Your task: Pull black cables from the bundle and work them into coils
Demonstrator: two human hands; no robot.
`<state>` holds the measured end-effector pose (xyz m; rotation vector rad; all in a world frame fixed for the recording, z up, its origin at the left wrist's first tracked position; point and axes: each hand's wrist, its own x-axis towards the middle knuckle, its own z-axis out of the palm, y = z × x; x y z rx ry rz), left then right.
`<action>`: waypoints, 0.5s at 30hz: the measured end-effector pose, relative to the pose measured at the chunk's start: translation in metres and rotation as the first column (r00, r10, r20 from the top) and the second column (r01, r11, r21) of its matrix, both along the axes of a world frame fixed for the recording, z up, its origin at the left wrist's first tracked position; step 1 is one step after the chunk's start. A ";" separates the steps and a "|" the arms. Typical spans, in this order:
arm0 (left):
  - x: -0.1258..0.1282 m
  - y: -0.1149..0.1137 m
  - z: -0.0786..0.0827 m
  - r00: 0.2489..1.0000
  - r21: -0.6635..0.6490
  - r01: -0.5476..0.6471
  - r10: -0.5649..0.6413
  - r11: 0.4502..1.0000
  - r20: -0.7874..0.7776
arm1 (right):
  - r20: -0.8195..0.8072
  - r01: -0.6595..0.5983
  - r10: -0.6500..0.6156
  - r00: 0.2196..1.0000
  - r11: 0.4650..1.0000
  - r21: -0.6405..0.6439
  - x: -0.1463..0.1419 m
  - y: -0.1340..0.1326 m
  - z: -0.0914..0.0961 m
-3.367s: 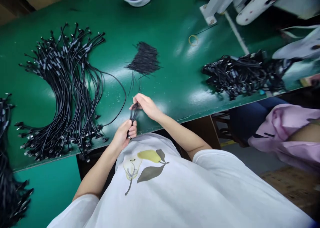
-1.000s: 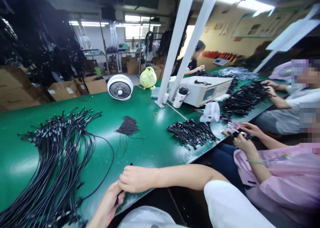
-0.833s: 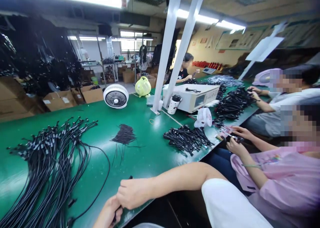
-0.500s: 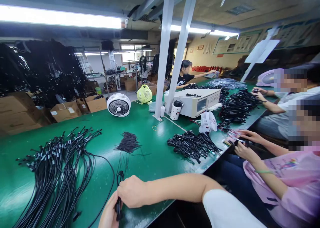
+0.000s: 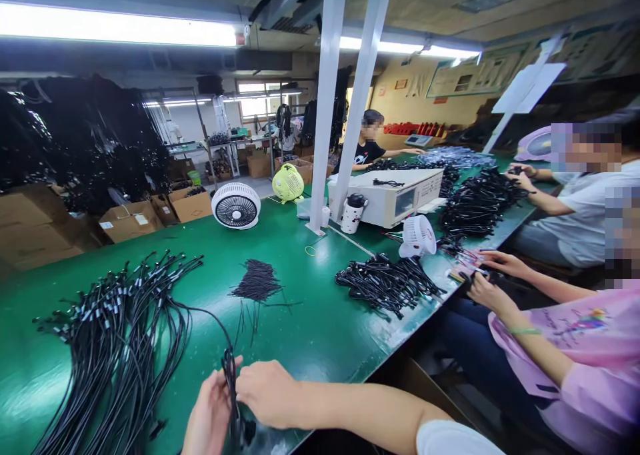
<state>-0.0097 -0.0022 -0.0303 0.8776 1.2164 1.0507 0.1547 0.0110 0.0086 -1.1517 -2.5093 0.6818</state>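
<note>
A folded black cable (image 5: 231, 382) is held upright between both hands at the near edge of the green table (image 5: 310, 328). My left hand (image 5: 210, 412) is curled around the cable's lower part. Above it, my right hand (image 5: 267, 392) is closed on the cable from the right, knuckles up. One strand runs from the held cable back to the big fanned-out bundle of black cables (image 5: 117, 335) on the left. A small heap of short black ties (image 5: 257, 283) lies beyond my hands.
Another pile of black cables (image 5: 387, 283) lies right of centre. Fans (image 5: 236, 206), a white machine (image 5: 395, 195) and white posts (image 5: 327, 102) stand farther back. A person in pink (image 5: 565, 335) works at the right edge, others beyond. Cardboard boxes (image 5: 130, 218) sit left.
The view swung up from the table to the room. My hands lifted the folded cable slightly; the left hand shifted from gripping below the table edge to beside the right hand.
</note>
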 end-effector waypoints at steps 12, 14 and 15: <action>0.007 -0.032 0.029 0.873 0.354 0.312 -0.120 0.882 -0.473 | -0.372 0.041 -0.368 0.852 0.756 -0.653 0.014 0.005 0.010; 0.014 -0.033 0.028 0.922 0.281 0.263 -0.155 0.923 -0.354 | -0.346 0.121 -0.285 0.894 0.897 -0.425 0.009 -0.001 0.010; 0.017 -0.033 0.028 0.952 0.234 0.246 -0.189 0.941 -0.240 | -0.292 0.157 -0.235 0.927 0.951 -0.268 0.006 -0.004 0.009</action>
